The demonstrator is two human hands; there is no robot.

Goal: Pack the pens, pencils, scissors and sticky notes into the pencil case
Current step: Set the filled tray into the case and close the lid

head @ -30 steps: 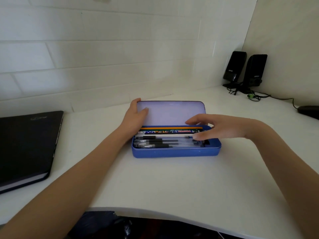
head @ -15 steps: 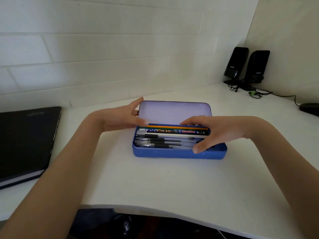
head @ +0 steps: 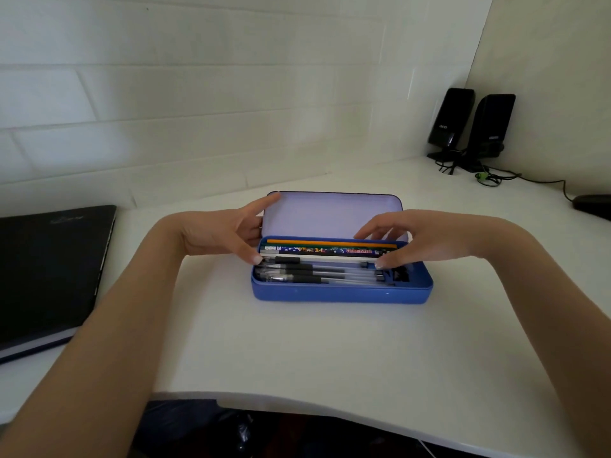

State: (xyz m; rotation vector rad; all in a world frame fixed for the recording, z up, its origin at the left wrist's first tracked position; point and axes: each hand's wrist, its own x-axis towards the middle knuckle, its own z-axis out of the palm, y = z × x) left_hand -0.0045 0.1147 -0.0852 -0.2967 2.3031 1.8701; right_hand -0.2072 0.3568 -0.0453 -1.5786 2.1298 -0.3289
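Seen from above and slightly behind two bare forearms reaching over a white desk (head: 297, 352). At the centre, a blue pencil case (head: 342, 292) lying open, its pale lilac lid (head: 330, 214) tilted up and back toward a white tiled wall.

Inside the case, laid lengthwise in rows: at the back an orange pencil (head: 330, 242), then a pencil with a colourful printed pattern (head: 325, 250), then a white one (head: 330, 258); in front of these, several clear pens with black grips (head: 297, 274), tips pointing left. Something small and black at the right end of the tray — too unclear to name.

Left hand (head: 224, 234) at the case's left end, fingers loosely spread: index finger stretched up along the lid's left corner, thumb down on the tray's left rim by the pen tips. Right hand (head: 410, 239) hovering over the right end, fingers curved and parted, thumb tip down among the pen ends — whether actually gripping anything cannot be told.

Far left, a closed black notebook (head: 49, 269). Back right corner, two black speakers (head: 469, 127) with trailing cables.
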